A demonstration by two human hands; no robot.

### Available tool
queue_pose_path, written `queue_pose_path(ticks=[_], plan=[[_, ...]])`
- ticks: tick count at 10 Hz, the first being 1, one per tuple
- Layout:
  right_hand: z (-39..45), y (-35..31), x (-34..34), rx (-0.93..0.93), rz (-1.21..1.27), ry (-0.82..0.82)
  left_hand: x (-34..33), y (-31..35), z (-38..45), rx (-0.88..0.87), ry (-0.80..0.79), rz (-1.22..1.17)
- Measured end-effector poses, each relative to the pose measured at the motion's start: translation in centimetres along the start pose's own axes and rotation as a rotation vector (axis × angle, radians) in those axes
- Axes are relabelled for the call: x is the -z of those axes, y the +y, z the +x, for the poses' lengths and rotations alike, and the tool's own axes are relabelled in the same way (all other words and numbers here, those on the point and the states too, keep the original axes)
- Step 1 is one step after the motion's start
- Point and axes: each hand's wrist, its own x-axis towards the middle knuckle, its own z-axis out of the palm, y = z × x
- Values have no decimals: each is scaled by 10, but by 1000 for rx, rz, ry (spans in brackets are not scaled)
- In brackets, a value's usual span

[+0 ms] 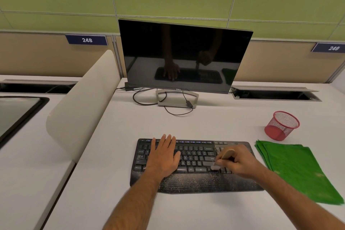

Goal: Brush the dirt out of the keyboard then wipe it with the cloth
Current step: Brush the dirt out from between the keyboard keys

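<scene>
A black keyboard [196, 157] lies on the white desk, its palm rest speckled with pale dirt. My left hand [165, 156] rests flat on the left half of the keys, fingers spread. My right hand [238, 161] grips a small brush with a light wooden handle [226, 153]; its bristles touch the keys near the lower right of the main key block. A folded green cloth [296, 170] lies on the desk just right of the keyboard, untouched.
A dark monitor [184, 56] on a stand with loose cables stands behind the keyboard. A red mesh pen cup [282, 125] sits beyond the cloth. A white curved divider [82, 102] borders the desk on the left. An open cable hatch [276, 94] is at the back right.
</scene>
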Motion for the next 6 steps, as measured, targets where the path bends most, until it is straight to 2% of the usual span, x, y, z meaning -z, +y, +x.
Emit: queue_pose_path(ticks=[2, 4, 6], plan=[[1, 0, 1, -19, 9, -48, 0, 0, 0, 0, -1, -2], [11, -10, 0, -73, 91, 47, 0, 0, -1, 1, -1, -3], [30, -24, -17, -83, 33, -64, 2, 1, -1, 2, 2, -1]])
